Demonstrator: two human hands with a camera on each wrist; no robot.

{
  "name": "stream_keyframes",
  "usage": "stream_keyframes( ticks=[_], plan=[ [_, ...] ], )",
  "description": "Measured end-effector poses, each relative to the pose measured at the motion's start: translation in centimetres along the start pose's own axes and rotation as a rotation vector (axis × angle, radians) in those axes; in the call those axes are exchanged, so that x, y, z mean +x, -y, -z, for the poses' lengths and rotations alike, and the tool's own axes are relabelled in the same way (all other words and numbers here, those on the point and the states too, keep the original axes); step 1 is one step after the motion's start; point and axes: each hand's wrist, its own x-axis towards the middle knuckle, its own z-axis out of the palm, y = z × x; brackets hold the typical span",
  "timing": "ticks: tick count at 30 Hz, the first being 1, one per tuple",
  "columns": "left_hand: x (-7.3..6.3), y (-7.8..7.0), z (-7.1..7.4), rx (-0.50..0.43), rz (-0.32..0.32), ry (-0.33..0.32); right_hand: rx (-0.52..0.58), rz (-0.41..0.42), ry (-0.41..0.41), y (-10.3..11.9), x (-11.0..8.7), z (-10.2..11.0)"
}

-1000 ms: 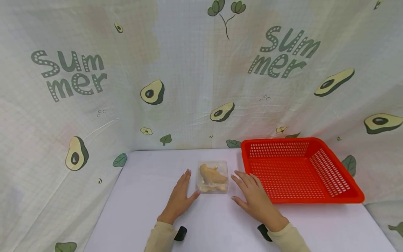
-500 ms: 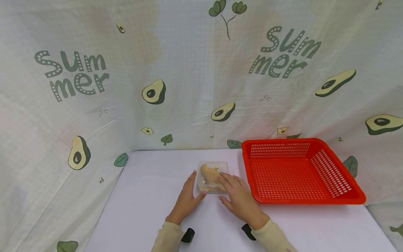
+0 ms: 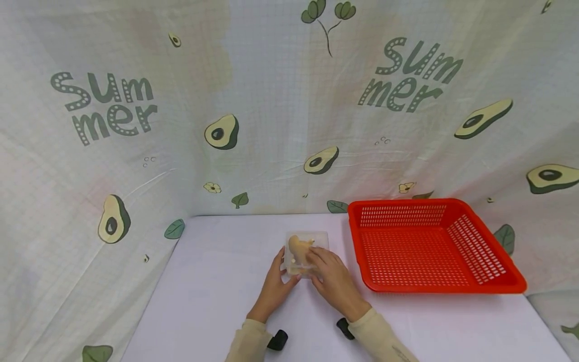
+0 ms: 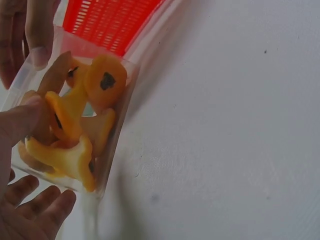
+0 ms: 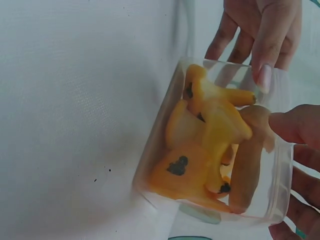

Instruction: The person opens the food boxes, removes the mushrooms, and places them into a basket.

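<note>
A clear plastic box (image 3: 322, 238) sits on the white table, in front of me. Inside lie several yellow-orange flared pieces (image 4: 70, 115) with dark patches, shaped like chanterelle mushrooms. A browner, longer piece (image 5: 247, 170) lies among them. My left hand (image 3: 273, 284) holds the box at its front left corner, fingers along the left side and thumb at the front. Over the front right of the top reach the fingers of my right hand (image 3: 334, 281), its thumb at the front wall; they cover part of the box in the head view.
To the right of the box stands a red perforated plastic basket (image 3: 411, 256). A white cloth (image 3: 271, 110) printed with avocados and lettering hangs behind the table (image 3: 217, 261). Each wrist carries a small black device.
Both hands have come in to the box, the right moving left over its top and the left moving right to its corner. The box and basket have stayed in place.
</note>
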Motion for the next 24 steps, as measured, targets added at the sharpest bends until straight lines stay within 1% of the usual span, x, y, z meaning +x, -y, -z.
stream_keyframes(
  ticks=[3, 9, 15, 22, 24],
  plan=[
    [0.1, 0.0, -0.3, -0.024, 0.002, -0.024, -0.006, 0.004, -0.014, -0.1, 0.2, -0.3],
    [0.3, 0.2, -0.5, -0.021, -0.008, -0.069, -0.034, 0.024, -0.036, -0.4, 0.6, -0.7],
    [0.5, 0.2, -0.7, -0.014, 0.01, -0.093, -0.042, 0.032, -0.039, -0.6, 0.9, -0.8],
    [0.9, 0.5, -0.8, -0.017, 0.012, -0.114, -0.08, 0.076, -0.057, -1.1, 1.2, -1.0],
    [0.9, 0.5, -0.8, -0.028, 0.022, -0.121, -0.086, 0.09, -0.064, -1.2, 1.3, -0.9]
  ],
)
